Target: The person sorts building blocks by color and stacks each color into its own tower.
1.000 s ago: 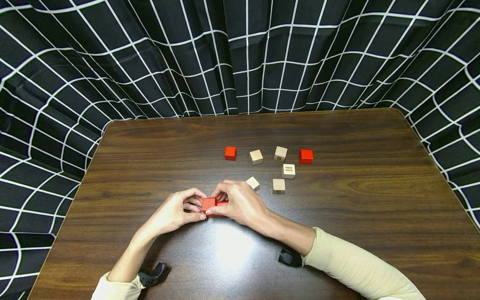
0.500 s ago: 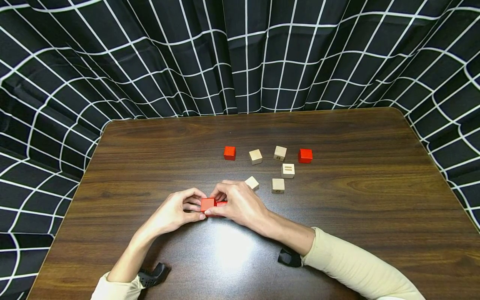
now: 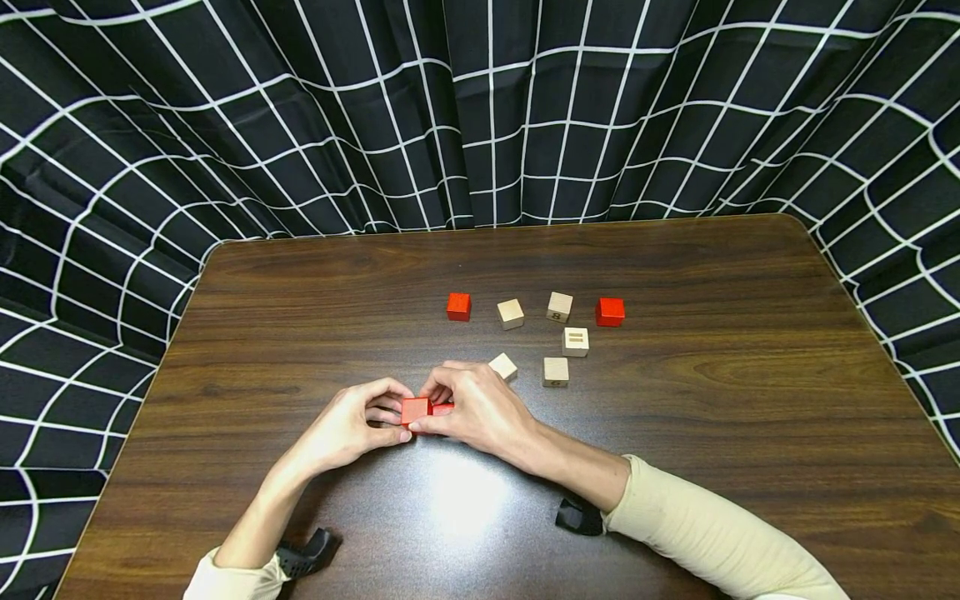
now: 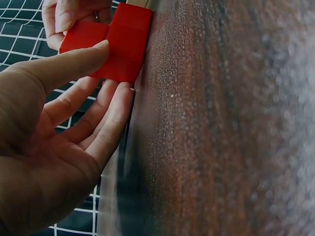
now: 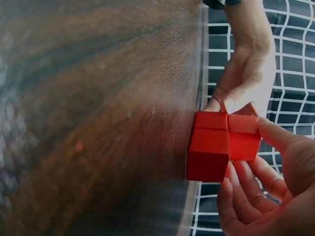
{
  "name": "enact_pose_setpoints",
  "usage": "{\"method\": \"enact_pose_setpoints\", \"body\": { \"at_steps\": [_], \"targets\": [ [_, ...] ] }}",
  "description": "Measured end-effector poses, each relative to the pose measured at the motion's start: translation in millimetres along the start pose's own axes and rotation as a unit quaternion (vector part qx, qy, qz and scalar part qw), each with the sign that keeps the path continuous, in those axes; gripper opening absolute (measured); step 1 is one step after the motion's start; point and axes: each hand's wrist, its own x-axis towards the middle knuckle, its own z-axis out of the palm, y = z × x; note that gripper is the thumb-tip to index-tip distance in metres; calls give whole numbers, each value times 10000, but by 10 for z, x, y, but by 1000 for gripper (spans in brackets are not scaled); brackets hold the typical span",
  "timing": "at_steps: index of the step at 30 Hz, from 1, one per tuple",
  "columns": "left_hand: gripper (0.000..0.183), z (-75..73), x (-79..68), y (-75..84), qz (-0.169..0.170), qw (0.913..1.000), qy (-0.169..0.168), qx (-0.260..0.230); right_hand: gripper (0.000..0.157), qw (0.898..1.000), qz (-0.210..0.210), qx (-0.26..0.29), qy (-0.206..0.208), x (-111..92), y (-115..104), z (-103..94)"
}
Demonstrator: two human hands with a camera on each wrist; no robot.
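Gripping the upper red block (image 3: 416,411) between thumb and fingers, a right hand (image 3: 480,408) meets a left hand (image 3: 345,421) over a small stack on a dark wooden table (image 3: 712,375). The left hand's fingers are curved, its thumb and fingertips holding the left end of that stack. From above, the head view hides most of the lower row (image 5: 209,155) behind the right hand, and only the right wrist view shows it plainly: two red blocks side by side on the table, the upper one resting on the left-hand one. The left wrist view shows the left thumb near the seam between the layers, and a sliver of pale wood (image 4: 138,2) beyond. Only the head view lays out the loose pieces, farther back and rightward: a red block (image 3: 459,307), another red block (image 3: 611,312), and five pale wooden blocks, one with two parallel bars on top (image 3: 575,342), another just beside the right hand (image 3: 502,367). A black curtain (image 3: 480,108) with white grid lines hangs behind.
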Motion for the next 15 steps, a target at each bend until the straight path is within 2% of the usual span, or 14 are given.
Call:
{"method": "enact_pose_setpoints", "body": {
  "at_steps": [11, 15],
  "targets": [
    [35, -4, 2, -20, 69, 9998, 70, 181, 28, 9998, -181, 73, 62, 9, 14, -12],
    [34, 0, 3, -14, -10, 9998, 63, 167, 28, 9996, -197, 116, 166, 21, 22, -40]
  ]
}}
